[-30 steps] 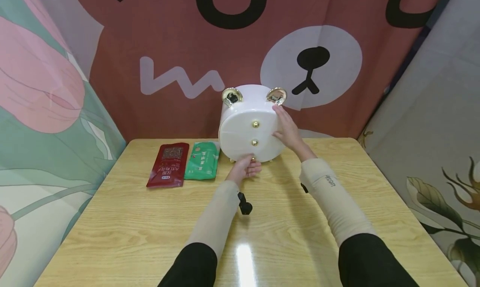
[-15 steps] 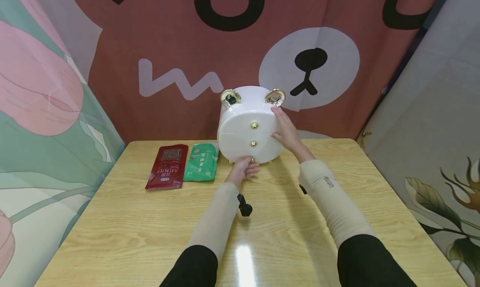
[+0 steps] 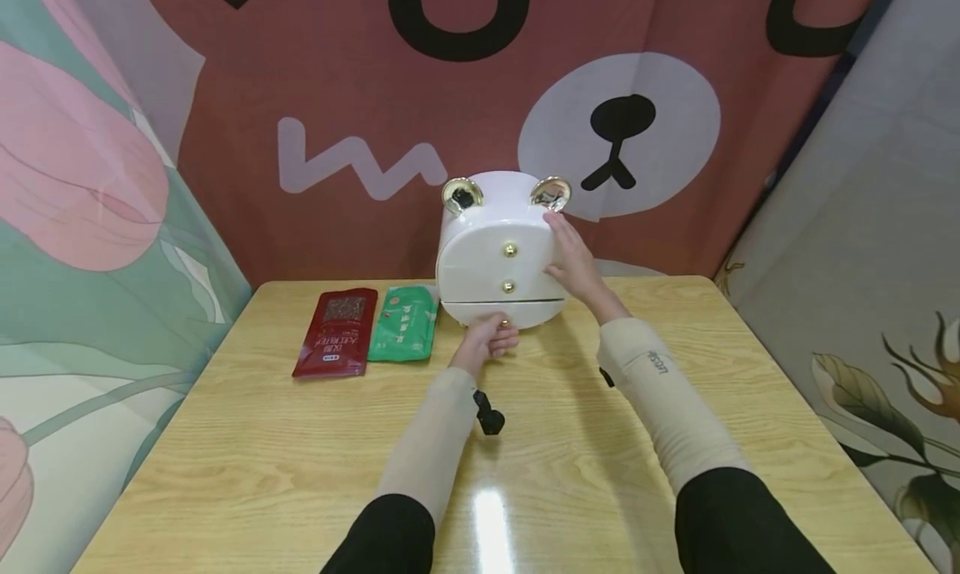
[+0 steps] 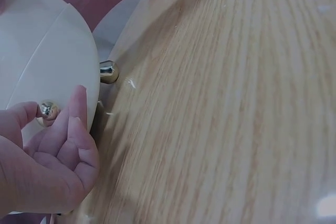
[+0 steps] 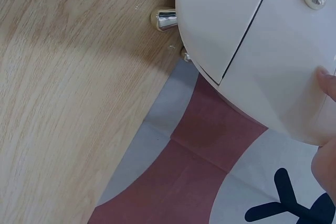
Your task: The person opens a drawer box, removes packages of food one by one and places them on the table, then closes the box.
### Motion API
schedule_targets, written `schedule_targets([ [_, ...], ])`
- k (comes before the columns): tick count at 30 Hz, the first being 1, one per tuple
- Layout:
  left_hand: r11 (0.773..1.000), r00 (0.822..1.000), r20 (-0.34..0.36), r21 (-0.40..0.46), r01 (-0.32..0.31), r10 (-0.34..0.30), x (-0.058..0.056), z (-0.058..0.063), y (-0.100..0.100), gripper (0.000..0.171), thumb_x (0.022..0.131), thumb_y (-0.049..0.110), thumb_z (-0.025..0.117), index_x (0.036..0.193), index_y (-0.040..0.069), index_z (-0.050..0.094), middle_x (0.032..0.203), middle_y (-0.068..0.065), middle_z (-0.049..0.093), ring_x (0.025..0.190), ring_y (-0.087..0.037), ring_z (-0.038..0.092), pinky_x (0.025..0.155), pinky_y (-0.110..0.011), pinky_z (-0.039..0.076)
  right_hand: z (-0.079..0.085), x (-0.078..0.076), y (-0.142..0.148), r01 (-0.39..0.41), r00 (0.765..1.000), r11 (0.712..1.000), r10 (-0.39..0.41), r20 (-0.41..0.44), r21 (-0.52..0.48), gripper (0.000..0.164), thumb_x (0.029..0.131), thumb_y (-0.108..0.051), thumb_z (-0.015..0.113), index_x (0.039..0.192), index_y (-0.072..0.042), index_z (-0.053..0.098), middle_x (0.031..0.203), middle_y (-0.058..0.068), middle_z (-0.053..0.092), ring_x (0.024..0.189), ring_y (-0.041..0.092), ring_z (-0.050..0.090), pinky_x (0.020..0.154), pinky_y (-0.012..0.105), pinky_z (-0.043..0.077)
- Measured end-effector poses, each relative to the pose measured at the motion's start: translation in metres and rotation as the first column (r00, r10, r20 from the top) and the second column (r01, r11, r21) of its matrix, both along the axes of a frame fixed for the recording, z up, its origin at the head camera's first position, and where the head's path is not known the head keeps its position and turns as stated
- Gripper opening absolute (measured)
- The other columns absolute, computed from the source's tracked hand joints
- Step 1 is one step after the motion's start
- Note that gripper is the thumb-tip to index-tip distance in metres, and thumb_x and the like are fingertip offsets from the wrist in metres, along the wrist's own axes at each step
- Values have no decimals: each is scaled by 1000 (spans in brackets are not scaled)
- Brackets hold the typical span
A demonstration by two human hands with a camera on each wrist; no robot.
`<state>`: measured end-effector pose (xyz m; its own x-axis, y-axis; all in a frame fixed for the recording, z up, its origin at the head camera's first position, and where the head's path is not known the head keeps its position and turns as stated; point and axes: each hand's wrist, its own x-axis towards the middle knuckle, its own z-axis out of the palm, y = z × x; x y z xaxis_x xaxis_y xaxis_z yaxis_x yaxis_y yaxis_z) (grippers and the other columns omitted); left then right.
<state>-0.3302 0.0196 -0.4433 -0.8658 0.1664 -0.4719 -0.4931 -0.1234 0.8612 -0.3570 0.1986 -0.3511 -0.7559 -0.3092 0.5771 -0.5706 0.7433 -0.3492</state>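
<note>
- Subject: a white rounded case (image 3: 468, 262) stands upright at the far edge of the table (image 3: 300, 466), right of centre in the head view, its front toward the person.
- Bottom drawer (image 3: 536, 314): slightly ajar. A dark gap runs along its upper edge, and the right wrist view shows its front standing a little proud of the section above. Contents not visible.
- Left hand (image 3: 483, 341): thumb and forefinger pinch the lowest gold knob (image 4: 49, 110); the other fingers are loosely bent below, clear of the knob.
- Right hand (image 3: 577, 262): laid against the upper right of the front, thumb apart from the fingers, fingertips just below the right gold ear (image 3: 551, 193). It appears to steady the case; how firmly it presses cannot be told.
- Step in hand, as judged: drawing the bottom drawer out, at an early stage.
- Next move calls for: a level, straight pull on the knob with the case braced; a jerk could tip or drag it forward.
- Surroundings: a green pouch (image 3: 405, 324) lies just left of the case, a dark red pouch (image 3: 335, 332) beside it; neither hand touches them. A printed curtain (image 3: 360, 74) hangs behind.
</note>
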Motion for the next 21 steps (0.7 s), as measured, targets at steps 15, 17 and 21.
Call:
schedule_targets([
  [15, 1000, 1000, -9, 26, 5, -5, 4, -16, -1, 28, 86, 22, 52, 102, 0, 61, 90, -11, 67, 75, -19, 66, 45, -20, 42, 3, 1, -2, 13, 1000, 1000, -13, 17, 7, 88, 65, 11, 72, 137, 1, 23, 143, 17, 21, 132, 29, 15, 106, 32, 10],
  [17, 999, 1000, -7, 32, 7, -7, 5, -16, -1, 30, 86, 23, 52, 103, -1, 61, 89, -11, 67, 71, -18, 66, 45, -20, 42, 3, 1, -2, 21, 999, 1000, -21, 26, 10, 88, 65, 11, 72, 137, 1, 23, 144, 17, 21, 132, 28, 15, 106, 33, 10],
  [21, 1000, 1000, -14, 29, 11, -10, 7, -16, -3, 31, 86, 22, 52, 103, -1, 61, 89, -12, 67, 68, -16, 66, 44, -19, 42, 4, 2, -3, 20, 999, 1000, -20, 36, 3, 88, 65, 11, 72, 138, 0, 23, 144, 17, 21, 132, 29, 15, 106, 33, 10],
])
